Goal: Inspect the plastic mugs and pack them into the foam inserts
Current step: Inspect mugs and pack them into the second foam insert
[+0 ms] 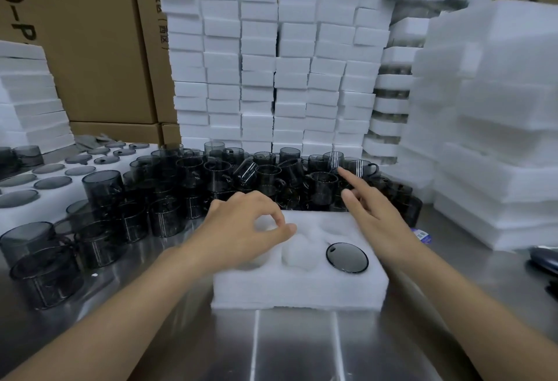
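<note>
White, soft-textured foam forms the insert (299,287), a rectangular block with rounded recesses, laid flat on the brushed stainless-steel counter (296,347). One round, glossy dark lid (347,257) is seated in its near right recess.

Translucent smoke-grey plastic mugs (262,175), cylindrical with loop handles, are massed on the counter just behind the insert and to its left. Most are upright; one (246,172) is tilted.

The left hand (241,229) is rested on the insert's left part, fingers curled, thumb and forefinger drawn close. Whether anything is pinched cannot be told. The right hand (371,214) is held over the far right corner, forefinger extended to the mugs, remaining fingers loosely bent, nothing held.

Foam blocks (259,63) are stacked in columns behind, against cardboard cartons (90,48). A foam tray (60,196) at left holds grey discs in round recesses.
</note>
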The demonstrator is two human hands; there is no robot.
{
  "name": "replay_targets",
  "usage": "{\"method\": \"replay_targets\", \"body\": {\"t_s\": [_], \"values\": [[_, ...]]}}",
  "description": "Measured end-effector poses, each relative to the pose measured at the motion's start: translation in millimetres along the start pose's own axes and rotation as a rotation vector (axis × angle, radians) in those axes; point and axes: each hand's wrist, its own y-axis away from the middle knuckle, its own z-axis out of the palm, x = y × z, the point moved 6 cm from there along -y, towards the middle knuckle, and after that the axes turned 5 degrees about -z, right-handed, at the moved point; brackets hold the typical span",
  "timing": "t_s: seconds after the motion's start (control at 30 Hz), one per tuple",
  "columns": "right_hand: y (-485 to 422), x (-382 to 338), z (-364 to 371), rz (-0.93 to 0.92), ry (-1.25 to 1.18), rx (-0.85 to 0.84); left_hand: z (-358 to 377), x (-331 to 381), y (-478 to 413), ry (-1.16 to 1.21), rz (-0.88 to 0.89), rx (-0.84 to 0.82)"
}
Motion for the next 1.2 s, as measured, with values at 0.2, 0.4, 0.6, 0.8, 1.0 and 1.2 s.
{"method": "replay_targets", "body": {"t_s": [0.2,0.4,0.6,0.8,1.0,1.2], "values": [[0,-13,12,0.073,0.013,-0.188,2,1,1,-0.048,0.027,-0.023],[1,-16,5,0.032,-0.043,-0.055,2,2,2,-0.064,0.036,-0.013],[0,-11,-2,0.045,-0.067,0.145,3,3,1,-0.079,0.031,-0.022],[2,-29,-11,-0.185,0.110,0.241,-3,8,7,-0.083,0.056,0.031],[18,-79,-15,-0.575,0.220,0.385,-31,22,17,0.120,0.191,0.423],[35,-110,-13,-0.769,0.230,0.459,-46,33,32,0.248,0.353,0.692]]}}
